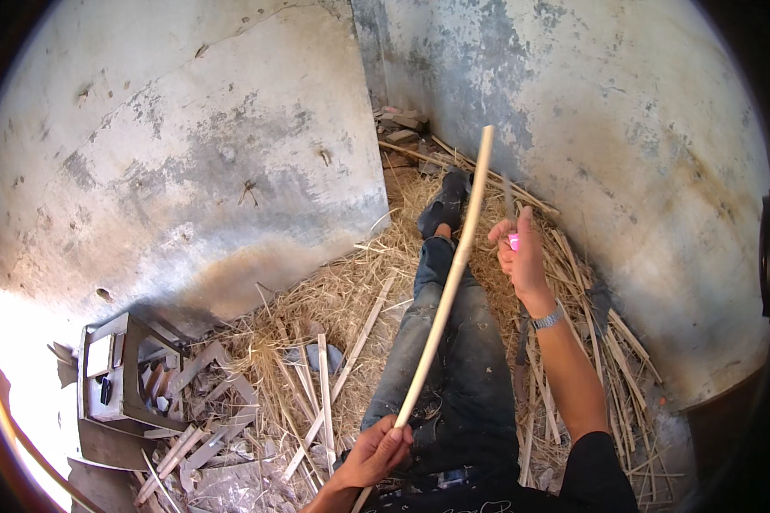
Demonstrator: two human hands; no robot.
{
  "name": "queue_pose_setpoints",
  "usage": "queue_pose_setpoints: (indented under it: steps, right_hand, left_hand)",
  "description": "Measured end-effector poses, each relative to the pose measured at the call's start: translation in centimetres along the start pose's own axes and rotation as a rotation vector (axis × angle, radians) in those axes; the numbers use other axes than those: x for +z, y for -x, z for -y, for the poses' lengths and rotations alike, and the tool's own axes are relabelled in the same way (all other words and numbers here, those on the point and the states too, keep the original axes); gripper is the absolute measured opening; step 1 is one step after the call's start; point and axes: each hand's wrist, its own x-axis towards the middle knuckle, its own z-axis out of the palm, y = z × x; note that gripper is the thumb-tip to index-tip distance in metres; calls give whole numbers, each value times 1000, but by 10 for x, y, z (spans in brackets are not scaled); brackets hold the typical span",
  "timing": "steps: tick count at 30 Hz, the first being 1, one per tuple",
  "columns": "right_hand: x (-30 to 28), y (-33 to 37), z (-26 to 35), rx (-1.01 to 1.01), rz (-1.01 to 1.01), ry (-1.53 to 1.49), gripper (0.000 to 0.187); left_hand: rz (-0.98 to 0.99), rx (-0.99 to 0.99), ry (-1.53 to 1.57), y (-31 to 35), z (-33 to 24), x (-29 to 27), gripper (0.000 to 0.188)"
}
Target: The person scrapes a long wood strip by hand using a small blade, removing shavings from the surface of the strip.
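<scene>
A long, pale, slightly curved stick point(449, 295), like a peeled bamboo strip, slants up across my outstretched legs. My left hand point(381, 451) is closed around its lower part, and the tail end runs on below the hand. To the right of the stick's upper half, apart from it, is my right hand point(522, 256), with a metal watch on the wrist. Its fingers are closed on a small tool with a bright pink handle point(514, 242). A thin grey blade point(508, 198) points up from the fist, smeared by motion; it looks like a knife.
Straw-like shavings point(351, 308) and loose wooden strips point(323, 402) cover the floor around my legs. More long strips point(573, 299) lie along the right wall point(642, 171). A boxy wooden frame point(128, 376) stands at left. Rubble point(402, 124) sits in the far corner.
</scene>
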Motion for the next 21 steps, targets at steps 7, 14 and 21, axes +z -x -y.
queue_pose_setpoints:
  steps: [7,14,21]
  right_hand:
    - [23,26,48,-140,177,-36,34]
    - [59,81,45,16,379,-222,32]
    - [74,121,55,-13,503,-110,32]
  left_hand:
    - [52,-49,-50,2,1,-1,32]
    - [83,-13,-51,-22,-23,-1,41]
    - [-8,31,105,-49,-47,3,31]
